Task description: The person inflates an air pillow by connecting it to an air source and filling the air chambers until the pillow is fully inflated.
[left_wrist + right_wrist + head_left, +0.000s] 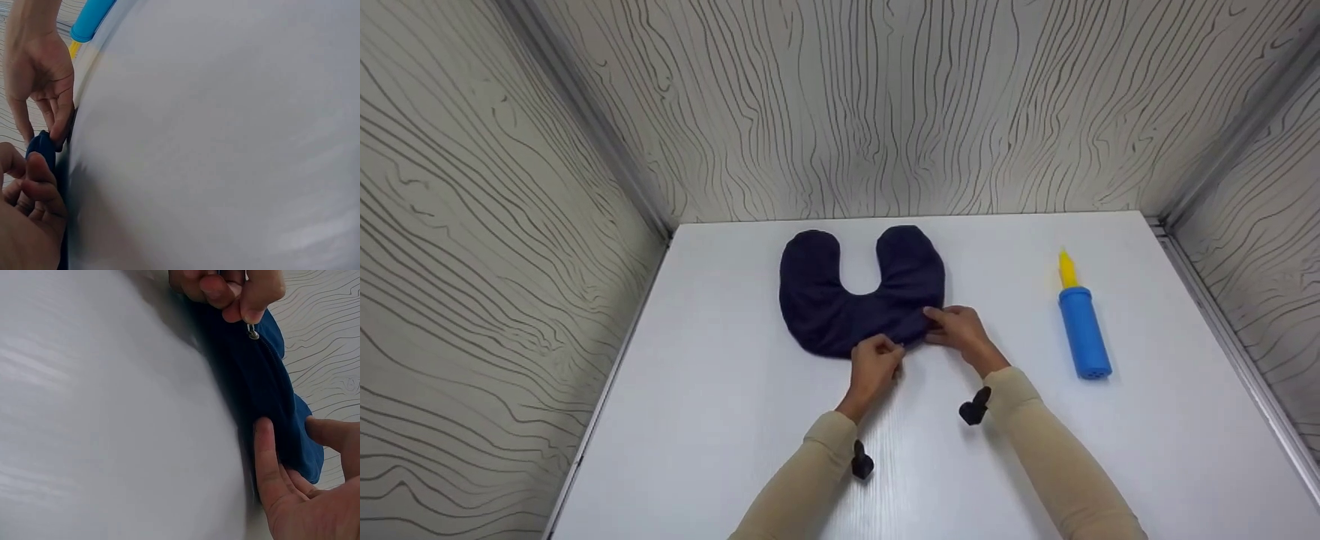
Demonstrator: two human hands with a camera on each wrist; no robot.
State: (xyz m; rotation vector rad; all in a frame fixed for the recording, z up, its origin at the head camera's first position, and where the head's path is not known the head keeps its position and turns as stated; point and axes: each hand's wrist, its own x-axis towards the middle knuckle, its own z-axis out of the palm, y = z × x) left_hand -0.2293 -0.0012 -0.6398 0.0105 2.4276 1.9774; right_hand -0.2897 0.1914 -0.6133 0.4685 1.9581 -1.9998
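Observation:
A dark navy U-shaped neck pillow (pixel 817 307) lies on the white table, its two arms pointing to the far side. At its near edge my left hand (pixel 874 367) pinches the small metal zipper pull (pixel 253 334) between thumb and finger, as the right wrist view shows. From there the zipper (pixel 273 357) runs along the pillow's side toward my right hand (pixel 960 330). That hand grips the pillow's near right corner, thumb on top and fingers against the lower side. Only part of the pillow's blue fabric (pixel 40 147) shows in the left wrist view, between both hands.
To the right lies a blue hand pump (pixel 1084 334) with a yellow nozzle (pixel 1067 270) pointing away. White table surface (pixel 712 420) surrounds the pillow. Wood-grain patterned panels (pixel 870 112) stand at the back and both sides.

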